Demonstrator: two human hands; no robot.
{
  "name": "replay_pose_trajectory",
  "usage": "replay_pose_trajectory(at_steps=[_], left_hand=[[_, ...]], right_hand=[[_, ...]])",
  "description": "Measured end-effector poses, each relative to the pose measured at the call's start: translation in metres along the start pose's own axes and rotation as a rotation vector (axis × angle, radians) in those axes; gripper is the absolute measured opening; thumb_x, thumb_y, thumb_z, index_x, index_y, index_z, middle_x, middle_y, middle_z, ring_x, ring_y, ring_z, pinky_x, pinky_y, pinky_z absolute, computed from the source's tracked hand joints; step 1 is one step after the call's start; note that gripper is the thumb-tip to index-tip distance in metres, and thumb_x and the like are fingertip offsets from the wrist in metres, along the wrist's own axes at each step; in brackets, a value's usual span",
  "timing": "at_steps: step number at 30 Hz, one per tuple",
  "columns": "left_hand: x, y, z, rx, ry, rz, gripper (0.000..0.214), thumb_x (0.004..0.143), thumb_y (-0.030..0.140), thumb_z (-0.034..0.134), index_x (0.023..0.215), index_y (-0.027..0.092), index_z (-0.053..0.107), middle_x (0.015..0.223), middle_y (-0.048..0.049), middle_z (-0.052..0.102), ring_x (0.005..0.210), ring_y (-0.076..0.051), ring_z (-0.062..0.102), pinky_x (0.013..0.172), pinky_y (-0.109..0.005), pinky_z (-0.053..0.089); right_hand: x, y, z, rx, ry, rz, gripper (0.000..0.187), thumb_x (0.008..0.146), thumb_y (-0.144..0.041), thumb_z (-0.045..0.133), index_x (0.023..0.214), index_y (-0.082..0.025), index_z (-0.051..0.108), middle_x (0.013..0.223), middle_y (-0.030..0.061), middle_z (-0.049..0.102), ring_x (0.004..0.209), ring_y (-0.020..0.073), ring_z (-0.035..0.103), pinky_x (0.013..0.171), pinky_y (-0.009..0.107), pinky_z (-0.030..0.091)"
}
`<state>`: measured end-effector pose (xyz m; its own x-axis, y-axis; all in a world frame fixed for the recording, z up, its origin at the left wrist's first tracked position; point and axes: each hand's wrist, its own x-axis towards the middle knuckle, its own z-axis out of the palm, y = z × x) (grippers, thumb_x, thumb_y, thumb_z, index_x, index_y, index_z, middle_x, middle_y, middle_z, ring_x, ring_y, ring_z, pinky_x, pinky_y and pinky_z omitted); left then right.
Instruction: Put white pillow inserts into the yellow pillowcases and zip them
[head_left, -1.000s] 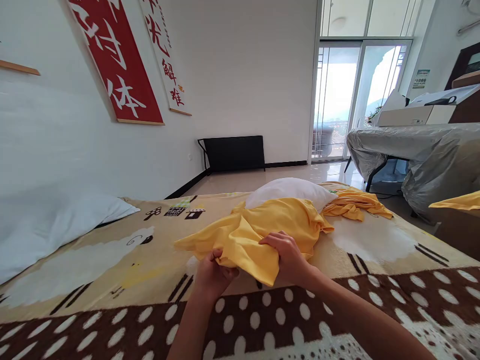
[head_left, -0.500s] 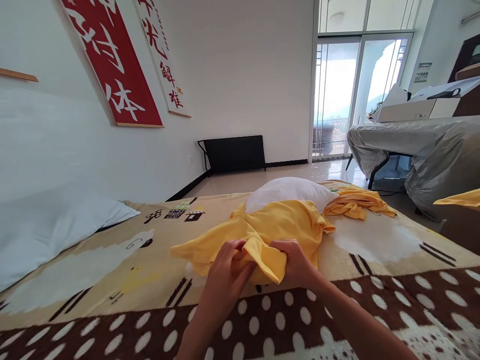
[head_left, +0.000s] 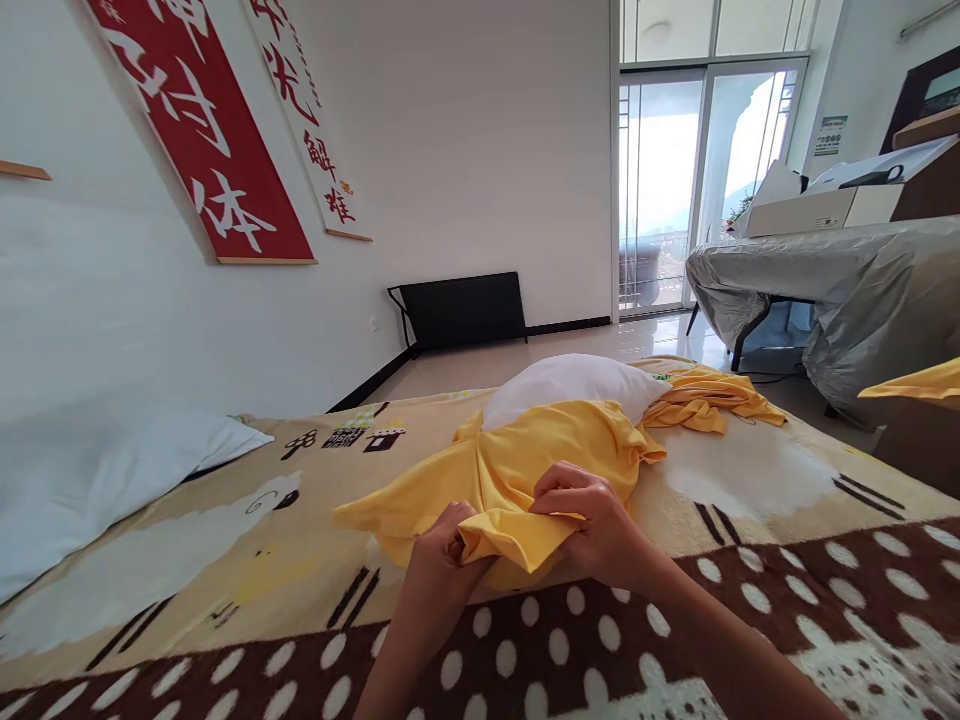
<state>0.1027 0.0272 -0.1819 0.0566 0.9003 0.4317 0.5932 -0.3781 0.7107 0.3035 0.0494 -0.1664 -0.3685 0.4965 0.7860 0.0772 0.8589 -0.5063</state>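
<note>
A rumpled yellow cloth (head_left: 555, 440) lies over the near part of a white pillow (head_left: 577, 380); I cannot tell whether it is a garment or a pillowcase. My left hand (head_left: 442, 550) pinches the left end of its near edge, thumb toward me. At the right end of that edge, my right hand (head_left: 589, 515) grips the fabric with curled fingers. Between the two hands the edge is raised and folded over. One pointed corner of the cloth stretches out to the left on the blanket.
The patterned blanket (head_left: 300, 560) has a brown dotted border. A second yellow cloth (head_left: 712, 395) lies bunched right of the pillow; more yellow fabric (head_left: 915, 382) shows at the right edge. Another white pillow (head_left: 135, 480) lies left. A plastic-covered table (head_left: 825, 260) holds boxes.
My right hand has risen slightly and turned over the edge, while my left hand has shifted a little left and down. The held edge is spread wider and flatter. The view has shifted slightly.
</note>
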Motion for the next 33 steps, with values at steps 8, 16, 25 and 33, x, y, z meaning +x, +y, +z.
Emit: replay_pose_trajectory(at_steps=[8, 16, 25, 33], left_hand=[[-0.006, 0.011, -0.003, 0.173, -0.143, 0.285, 0.017, 0.080, 0.023, 0.057, 0.065, 0.017, 0.052, 0.073, -0.0028, 0.050, 0.072, -0.015, 0.049, 0.064, -0.022, 0.038], [-0.008, 0.012, 0.000, 0.205, -0.066, 0.213, 0.022, 0.084, 0.035, 0.055, 0.072, 0.018, 0.055, 0.077, -0.0040, 0.057, 0.076, -0.018, 0.052, 0.071, -0.026, 0.040], [-0.005, 0.013, -0.001, -0.124, -0.150, -0.201, 0.037, 0.073, 0.050, 0.064, 0.081, 0.014, 0.063, 0.078, -0.0037, 0.062, 0.073, -0.018, 0.052, 0.064, -0.025, 0.042], [-0.006, 0.010, 0.004, -0.199, -0.057, -0.149, 0.033, 0.073, 0.047, 0.064, 0.071, 0.014, 0.060, 0.070, -0.0029, 0.055, 0.066, -0.015, 0.047, 0.058, -0.023, 0.040]], right_hand=[[-0.001, -0.015, -0.001, 0.314, -0.084, 0.250, 0.012, 0.074, -0.013, 0.054, 0.069, -0.013, 0.065, 0.070, 0.0021, 0.059, 0.066, 0.0104, 0.051, 0.059, 0.021, 0.037], [0.005, 0.007, 0.003, 0.256, 0.135, 0.468, 0.029, 0.075, -0.033, 0.060, 0.056, -0.014, 0.048, 0.055, -0.0024, 0.041, 0.056, 0.0075, 0.035, 0.050, 0.021, 0.027], [-0.002, -0.028, -0.009, -0.067, 0.383, 0.108, 0.006, 0.079, -0.021, 0.062, 0.082, -0.017, 0.058, 0.080, 0.0032, 0.055, 0.074, 0.0129, 0.049, 0.068, 0.026, 0.043], [-0.010, -0.033, -0.002, -0.275, 0.058, 0.235, 0.074, 0.062, -0.031, 0.080, 0.126, -0.018, 0.046, 0.120, 0.0109, 0.053, 0.107, 0.0237, 0.051, 0.090, 0.037, 0.045]])
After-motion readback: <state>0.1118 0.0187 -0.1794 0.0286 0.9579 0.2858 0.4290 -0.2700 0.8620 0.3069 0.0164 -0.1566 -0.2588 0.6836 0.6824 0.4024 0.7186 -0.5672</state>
